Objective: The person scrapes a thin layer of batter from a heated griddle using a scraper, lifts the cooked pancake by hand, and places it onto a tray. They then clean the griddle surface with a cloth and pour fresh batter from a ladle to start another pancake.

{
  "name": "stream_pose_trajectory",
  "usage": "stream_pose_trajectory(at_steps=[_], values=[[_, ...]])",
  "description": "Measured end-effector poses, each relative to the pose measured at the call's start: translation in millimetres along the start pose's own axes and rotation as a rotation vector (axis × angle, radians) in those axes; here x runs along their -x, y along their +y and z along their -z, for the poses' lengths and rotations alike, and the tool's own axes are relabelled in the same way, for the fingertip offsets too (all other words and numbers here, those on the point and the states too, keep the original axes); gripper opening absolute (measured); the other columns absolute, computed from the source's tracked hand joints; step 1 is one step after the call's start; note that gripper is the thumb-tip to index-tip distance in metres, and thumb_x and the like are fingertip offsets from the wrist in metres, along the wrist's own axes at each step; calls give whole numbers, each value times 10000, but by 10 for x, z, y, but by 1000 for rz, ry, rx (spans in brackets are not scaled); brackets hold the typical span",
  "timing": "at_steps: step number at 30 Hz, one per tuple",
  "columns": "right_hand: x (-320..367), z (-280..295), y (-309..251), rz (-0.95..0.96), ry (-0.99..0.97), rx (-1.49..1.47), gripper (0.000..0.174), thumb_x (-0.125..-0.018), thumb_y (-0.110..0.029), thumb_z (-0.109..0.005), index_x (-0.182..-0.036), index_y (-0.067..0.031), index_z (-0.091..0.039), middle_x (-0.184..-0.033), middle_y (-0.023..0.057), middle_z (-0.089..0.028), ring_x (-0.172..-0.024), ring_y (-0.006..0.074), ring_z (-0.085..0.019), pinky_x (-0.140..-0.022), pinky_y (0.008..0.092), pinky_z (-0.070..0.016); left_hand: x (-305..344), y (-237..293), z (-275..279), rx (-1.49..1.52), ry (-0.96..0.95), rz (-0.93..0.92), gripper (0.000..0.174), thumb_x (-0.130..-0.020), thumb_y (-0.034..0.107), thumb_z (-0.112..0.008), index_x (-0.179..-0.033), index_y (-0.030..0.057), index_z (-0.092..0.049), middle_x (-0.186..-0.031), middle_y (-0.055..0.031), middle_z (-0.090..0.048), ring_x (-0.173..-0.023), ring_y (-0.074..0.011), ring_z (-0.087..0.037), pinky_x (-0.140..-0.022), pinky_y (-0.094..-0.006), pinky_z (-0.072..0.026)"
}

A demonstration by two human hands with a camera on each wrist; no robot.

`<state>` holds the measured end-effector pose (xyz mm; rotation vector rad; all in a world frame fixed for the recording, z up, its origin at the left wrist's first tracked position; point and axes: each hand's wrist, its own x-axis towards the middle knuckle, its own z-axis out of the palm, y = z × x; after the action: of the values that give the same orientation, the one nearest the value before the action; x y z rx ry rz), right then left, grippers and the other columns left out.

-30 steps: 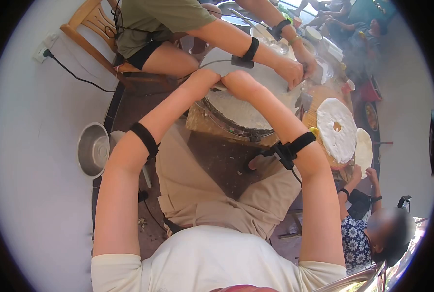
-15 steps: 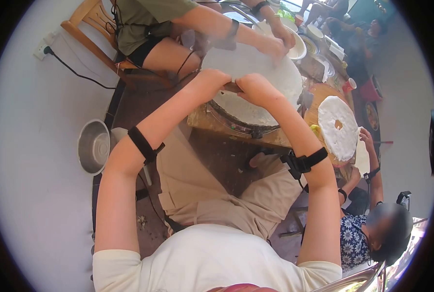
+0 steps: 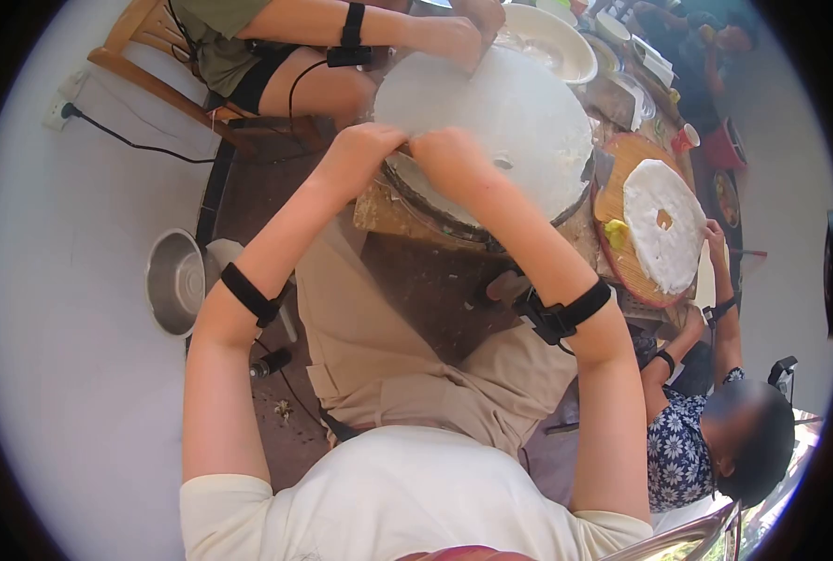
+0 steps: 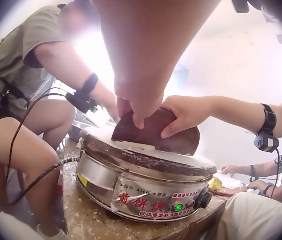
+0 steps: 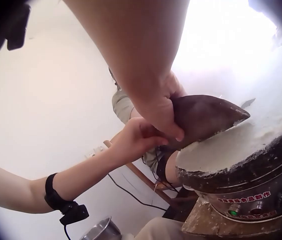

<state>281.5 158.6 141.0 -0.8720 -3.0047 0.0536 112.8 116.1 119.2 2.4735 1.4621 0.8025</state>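
Both hands hold one dark, curved scraper [image 4: 153, 131] upright on the round griddle [image 4: 146, 167], which is coated with white batter. My left hand [image 3: 368, 150] grips its left part, thumb on the near face in the left wrist view. Close beside it, my right hand [image 3: 449, 154] pinches the right part, thumb on the near face. In the right wrist view the scraper's [image 5: 206, 117] lower edge meets the pale layer [image 5: 226, 147] near the griddle's rim. Most fingers lie hidden behind the scraper.
Another person's hand [image 3: 449, 39] reaches over the griddle's far side, by a white basin [image 3: 571, 51]. At right, a round board [image 3: 617, 164] bears a white sheet [image 3: 664, 238]; a second person's hands are there. A metal bowl [image 3: 175, 280] stands at left.
My hands have shifted left along the griddle's near side, still on the scraper. The other person's hands have moved left and away. The head view has turned somewhat.
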Motion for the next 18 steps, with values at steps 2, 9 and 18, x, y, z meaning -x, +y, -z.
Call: stream_pose_trajectory(at_steps=[2, 9, 18], values=[[-34, -37, -224, -60, 67, 15, 75, -698, -62, -599, -772, -53, -604, -726, 106, -636, -711, 253, -644, -606, 336, -503, 120, 10, 89, -35, 56, 6, 225, -702, -25, -549, -917, 23, -591, -888, -140, -624, -858, -327, -587, -738, -384, -470], [-2, 101, -1059, -155, 450, 259, 111, -638, -108, -604, -724, -95, -534, -633, 1, -508, -614, 147, -525, -492, 231, -425, 608, 252, 591, -244, 326, 19, 274, -678, -38, -542, -933, 23, -622, -982, -124, -638, -968, -294, -601, -847, -368, -483], [818, 329, -713, -111, 474, 112, 157, -632, -105, -583, -760, -89, -495, -653, 23, -476, -649, 178, -521, -481, 280, -437, 540, 778, 279, -19, 335, 7, 250, -694, -35, -543, -928, 15, -618, -937, -133, -642, -918, -290, -614, -765, -354, -498]])
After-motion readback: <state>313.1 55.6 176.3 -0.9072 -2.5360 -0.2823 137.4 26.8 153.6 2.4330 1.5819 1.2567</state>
